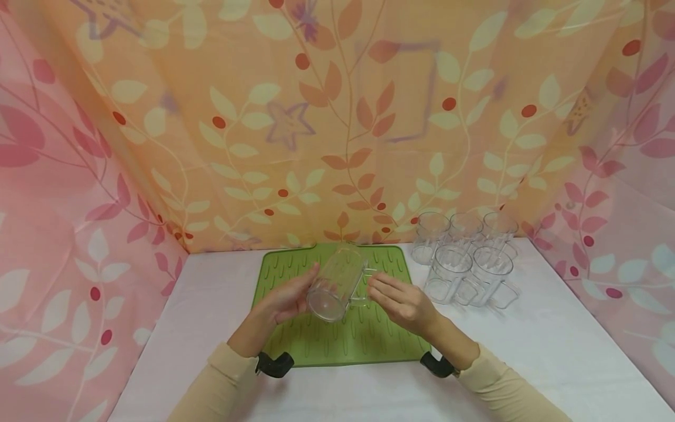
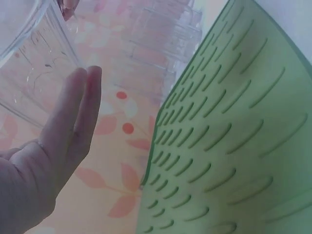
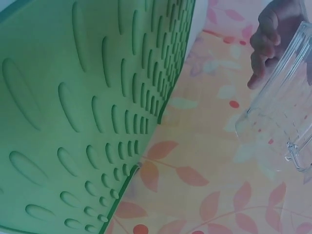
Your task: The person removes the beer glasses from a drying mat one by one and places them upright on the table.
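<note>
A clear plastic mug point(image 1: 337, 287) is held tilted above a green drying mat point(image 1: 300, 346), its base toward me and its mouth away. My right hand point(image 1: 403, 302) pinches the mug's handle at the right. On the other side my left hand point(image 1: 290, 298) rests against the mug wall; in the left wrist view its fingers point(image 2: 73, 107) look straight along the clear mug point(image 2: 44, 63). The left thumb is not clear there. From the right wrist, the mug point(image 3: 282, 107) shows at the right edge, with the left hand point(image 3: 268, 39) beyond it.
Several clear mugs point(image 1: 448, 266) stand upright in two rows on the white table point(image 1: 554, 351), right of the mat. Patterned cloth point(image 1: 348, 117) rises behind the table, with pink cloth at both sides. Black wrist straps point(image 1: 276, 364) circle the sleeves.
</note>
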Action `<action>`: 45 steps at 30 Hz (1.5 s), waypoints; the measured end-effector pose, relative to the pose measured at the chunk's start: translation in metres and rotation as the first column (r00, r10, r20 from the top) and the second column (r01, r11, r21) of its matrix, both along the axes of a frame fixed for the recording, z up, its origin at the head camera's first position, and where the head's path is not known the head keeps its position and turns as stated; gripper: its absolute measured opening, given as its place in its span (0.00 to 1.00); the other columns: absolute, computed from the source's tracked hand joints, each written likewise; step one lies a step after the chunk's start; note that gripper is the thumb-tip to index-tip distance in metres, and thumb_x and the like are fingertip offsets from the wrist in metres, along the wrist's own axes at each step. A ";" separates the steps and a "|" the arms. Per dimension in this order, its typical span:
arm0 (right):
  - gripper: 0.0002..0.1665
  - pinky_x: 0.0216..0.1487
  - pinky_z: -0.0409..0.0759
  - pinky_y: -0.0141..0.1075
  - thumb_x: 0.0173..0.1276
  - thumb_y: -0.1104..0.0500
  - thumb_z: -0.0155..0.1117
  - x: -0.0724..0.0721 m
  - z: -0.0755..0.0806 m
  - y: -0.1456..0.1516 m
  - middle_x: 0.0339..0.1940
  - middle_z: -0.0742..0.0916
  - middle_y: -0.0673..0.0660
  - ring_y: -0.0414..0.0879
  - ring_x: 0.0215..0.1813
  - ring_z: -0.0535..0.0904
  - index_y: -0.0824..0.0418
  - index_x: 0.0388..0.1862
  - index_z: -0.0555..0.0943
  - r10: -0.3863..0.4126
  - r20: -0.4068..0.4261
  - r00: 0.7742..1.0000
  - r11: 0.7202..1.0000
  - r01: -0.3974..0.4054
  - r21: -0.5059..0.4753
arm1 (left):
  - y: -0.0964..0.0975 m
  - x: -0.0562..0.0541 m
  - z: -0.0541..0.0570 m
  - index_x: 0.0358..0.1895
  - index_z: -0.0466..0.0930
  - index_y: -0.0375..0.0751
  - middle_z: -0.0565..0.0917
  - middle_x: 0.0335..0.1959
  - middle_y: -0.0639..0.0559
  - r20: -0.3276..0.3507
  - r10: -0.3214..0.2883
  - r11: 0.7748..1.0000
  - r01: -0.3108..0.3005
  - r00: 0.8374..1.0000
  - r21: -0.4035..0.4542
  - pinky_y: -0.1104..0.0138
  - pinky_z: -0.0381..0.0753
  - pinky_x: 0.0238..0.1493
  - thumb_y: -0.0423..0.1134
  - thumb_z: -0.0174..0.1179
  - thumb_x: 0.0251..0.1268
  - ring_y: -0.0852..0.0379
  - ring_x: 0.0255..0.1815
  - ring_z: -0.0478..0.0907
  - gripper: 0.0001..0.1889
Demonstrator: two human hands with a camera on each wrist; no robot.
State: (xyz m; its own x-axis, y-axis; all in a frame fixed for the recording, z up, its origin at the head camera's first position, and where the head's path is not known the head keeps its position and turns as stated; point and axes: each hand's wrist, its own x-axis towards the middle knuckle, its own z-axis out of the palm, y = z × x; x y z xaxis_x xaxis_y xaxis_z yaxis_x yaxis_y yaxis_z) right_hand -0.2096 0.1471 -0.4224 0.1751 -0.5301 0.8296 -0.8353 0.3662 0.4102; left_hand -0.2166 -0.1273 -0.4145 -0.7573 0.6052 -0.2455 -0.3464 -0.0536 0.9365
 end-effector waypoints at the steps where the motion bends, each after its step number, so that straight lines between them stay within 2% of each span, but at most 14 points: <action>1: 0.12 0.39 0.87 0.40 0.72 0.67 0.56 0.000 0.000 0.000 0.35 0.91 0.61 0.52 0.37 0.89 0.68 0.36 0.87 -0.001 -0.004 1.000 1.000 0.001 0.003 | 0.001 0.000 0.000 0.78 0.46 0.37 0.65 0.70 0.29 0.008 -0.001 1.000 0.001 1.000 -0.007 0.64 0.85 0.52 0.66 0.41 0.71 0.59 0.53 0.81 0.44; 3: 0.12 0.39 0.87 0.40 0.72 0.67 0.56 0.000 -0.001 0.000 0.35 0.91 0.61 0.52 0.37 0.89 0.68 0.37 0.87 -0.004 -0.009 1.000 1.000 0.004 0.009 | 0.003 0.000 0.001 0.78 0.47 0.39 0.61 0.72 0.26 0.037 0.014 1.000 -0.013 0.999 -0.013 0.63 0.84 0.53 0.64 0.44 0.72 0.58 0.54 0.81 0.42; 6: 0.12 0.39 0.87 0.40 0.72 0.68 0.55 0.001 -0.002 0.000 0.35 0.91 0.62 0.52 0.38 0.89 0.68 0.37 0.87 -0.009 -0.016 1.000 1.000 0.009 0.017 | 0.005 0.000 0.003 0.77 0.48 0.38 0.60 0.72 0.25 0.068 0.037 0.999 -0.036 0.997 -0.018 0.64 0.85 0.52 0.61 0.46 0.73 0.58 0.53 0.82 0.40; 7: 0.12 0.39 0.87 0.39 0.72 0.68 0.55 0.001 -0.002 0.000 0.35 0.91 0.62 0.52 0.38 0.89 0.68 0.37 0.87 -0.010 -0.016 1.000 1.000 0.010 0.018 | 0.006 0.000 0.004 0.76 0.48 0.37 0.61 0.72 0.25 0.076 0.044 0.999 -0.043 0.996 -0.016 0.65 0.85 0.51 0.60 0.46 0.74 0.59 0.51 0.82 0.40; 8: 0.12 0.39 0.87 0.39 0.72 0.68 0.55 0.001 -0.002 0.000 0.35 0.91 0.62 0.52 0.38 0.89 0.67 0.37 0.87 -0.011 -0.015 1.000 1.000 0.012 0.019 | 0.007 0.000 0.004 0.75 0.49 0.36 0.66 0.69 0.26 0.084 0.052 0.999 -0.051 0.995 -0.012 0.67 0.85 0.49 0.59 0.47 0.74 0.60 0.50 0.83 0.39; 11: 0.12 0.39 0.87 0.39 0.72 0.68 0.55 0.002 -0.002 0.000 0.36 0.91 0.62 0.52 0.38 0.89 0.67 0.37 0.87 -0.012 -0.008 1.000 1.000 0.012 0.018 | 0.007 0.001 0.006 0.74 0.52 0.34 0.78 0.58 0.34 0.094 0.063 0.998 -0.064 0.994 -0.003 0.69 0.86 0.45 0.58 0.48 0.73 0.62 0.45 0.84 0.38; 14: 0.12 0.39 0.87 0.39 0.72 0.68 0.55 0.002 -0.002 0.000 0.36 0.91 0.62 0.52 0.38 0.89 0.67 0.37 0.87 -0.009 0.002 1.000 1.000 0.009 0.017 | 0.008 0.001 0.006 0.73 0.54 0.34 0.81 0.46 0.49 0.091 0.068 0.998 -0.069 0.994 0.004 0.69 0.86 0.44 0.57 0.50 0.73 0.62 0.44 0.84 0.37; 24: 0.12 0.41 0.87 0.39 0.73 0.66 0.55 0.004 0.000 -0.001 0.37 0.90 0.61 0.52 0.40 0.88 0.66 0.38 0.86 -0.008 0.062 0.998 1.000 0.007 0.019 | 0.007 0.003 0.004 0.72 0.53 0.33 0.80 0.49 0.45 0.081 0.068 0.998 -0.069 0.994 0.011 0.68 0.86 0.47 0.56 0.49 0.74 0.61 0.45 0.84 0.36; 32: 0.13 0.43 0.87 0.37 0.75 0.58 0.56 0.007 0.004 0.001 0.39 0.90 0.57 0.50 0.44 0.87 0.62 0.39 0.86 -0.043 0.183 0.982 0.996 0.027 0.088 | 0.005 0.004 0.004 0.70 0.57 0.32 0.85 0.44 0.51 0.071 0.091 0.995 -0.093 0.993 0.020 0.68 0.86 0.47 0.53 0.50 0.74 0.62 0.44 0.85 0.33; 35: 0.13 0.45 0.87 0.37 0.75 0.57 0.56 0.007 0.004 0.002 0.40 0.90 0.56 0.50 0.45 0.87 0.61 0.39 0.86 -0.066 0.231 0.971 0.992 0.038 0.122 | 0.005 0.005 0.002 0.70 0.58 0.29 0.85 0.50 0.44 0.038 0.103 0.995 -0.103 0.994 -0.010 0.69 0.86 0.46 0.52 0.50 0.74 0.62 0.45 0.85 0.33; 36: 0.12 0.45 0.87 0.37 0.74 0.56 0.57 0.007 0.005 0.002 0.40 0.90 0.56 0.50 0.46 0.86 0.60 0.40 0.86 -0.073 0.248 0.966 0.990 0.041 0.132 | 0.005 0.005 0.002 0.69 0.58 0.28 0.84 0.53 0.41 0.021 0.106 0.994 -0.106 0.994 -0.020 0.69 0.86 0.45 0.53 0.50 0.74 0.62 0.45 0.85 0.34; 39: 0.10 0.47 0.86 0.38 0.67 0.56 0.66 0.008 0.005 0.002 0.42 0.89 0.56 0.51 0.47 0.86 0.60 0.41 0.86 -0.080 0.292 0.953 0.988 0.036 0.151 | 0.005 0.005 0.000 0.67 0.62 0.22 0.83 0.55 0.40 -0.034 0.113 0.992 -0.114 0.993 -0.045 0.70 0.85 0.45 0.53 0.49 0.74 0.63 0.46 0.85 0.35; 42: 0.18 0.49 0.86 0.38 0.53 0.57 0.76 0.008 0.004 0.003 0.44 0.89 0.56 0.52 0.49 0.85 0.60 0.43 0.85 -0.077 0.341 0.937 0.987 0.025 0.157 | 0.005 0.006 -0.001 0.62 0.69 0.20 0.87 0.47 0.49 -0.073 0.131 0.989 -0.135 0.989 -0.053 0.71 0.85 0.43 0.52 0.50 0.74 0.63 0.44 0.85 0.33; 45: 0.26 0.51 0.85 0.39 0.44 0.57 0.80 0.008 0.003 0.004 0.46 0.88 0.57 0.52 0.51 0.84 0.60 0.45 0.85 -0.069 0.394 0.917 0.989 0.011 0.147 | 0.006 0.008 -0.002 0.60 0.72 0.22 0.87 0.41 0.56 -0.089 0.157 0.985 -0.162 0.984 -0.062 0.71 0.85 0.41 0.51 0.52 0.73 0.63 0.41 0.85 0.30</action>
